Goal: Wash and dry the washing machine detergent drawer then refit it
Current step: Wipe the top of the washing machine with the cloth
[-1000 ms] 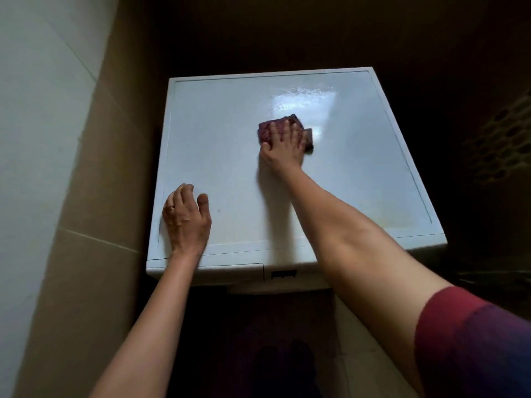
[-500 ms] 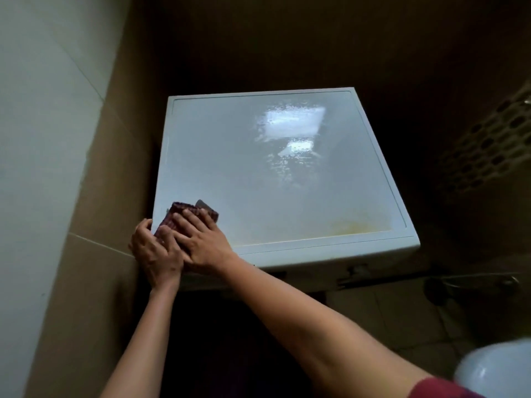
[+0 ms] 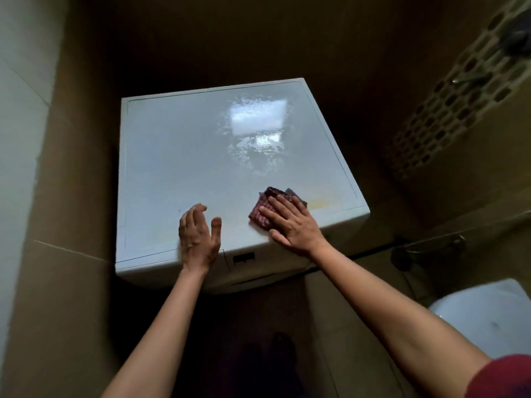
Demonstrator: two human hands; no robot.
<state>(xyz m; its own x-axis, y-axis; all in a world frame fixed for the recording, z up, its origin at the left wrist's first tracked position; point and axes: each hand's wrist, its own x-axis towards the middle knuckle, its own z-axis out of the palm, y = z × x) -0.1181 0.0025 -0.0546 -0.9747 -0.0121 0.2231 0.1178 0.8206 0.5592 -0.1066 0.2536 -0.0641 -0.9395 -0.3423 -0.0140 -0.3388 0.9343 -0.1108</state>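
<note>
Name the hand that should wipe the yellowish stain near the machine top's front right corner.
Right. The right hand lies flat on the cloth, directly beside the yellowish stain. The left hand is bare and sits farther away, nearer the middle of the front edge.

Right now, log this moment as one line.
right hand: presses cloth flat on washer top, front right | left hand: open, holds nothing | stain: yellowish, right of cloth
</note>
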